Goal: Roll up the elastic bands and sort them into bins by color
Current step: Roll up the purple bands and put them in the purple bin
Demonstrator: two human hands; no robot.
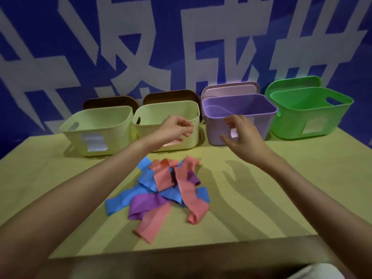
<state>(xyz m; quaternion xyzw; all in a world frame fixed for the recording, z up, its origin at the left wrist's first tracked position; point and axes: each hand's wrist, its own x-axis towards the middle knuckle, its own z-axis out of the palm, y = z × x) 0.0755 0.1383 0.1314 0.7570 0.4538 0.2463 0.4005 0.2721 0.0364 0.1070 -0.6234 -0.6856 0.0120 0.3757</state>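
Observation:
A loose pile of flat elastic bands lies in the middle of the table: pink ones (pixel 186 190), blue ones (pixel 122 200) and purple ones (pixel 147 204), overlapping each other. Behind the pile stand a row of bins: two cream bins (pixel 96 117) (pixel 171 109), a purple bin (pixel 245 105) and a green bin (pixel 310 101). My left hand (pixel 173 127) hovers in front of the second cream bin with fingers loosely curled, holding nothing. My right hand (pixel 239 131) hovers in front of the purple bin, fingers relaxed and spread, holding nothing. Both hands are above and beyond the pile.
The table (pixel 281 178) is yellowish wood with its near edge close to me. Lids lean behind the bins against a blue wall with large white characters (pixel 201 47). White labels are stuck on the bin fronts.

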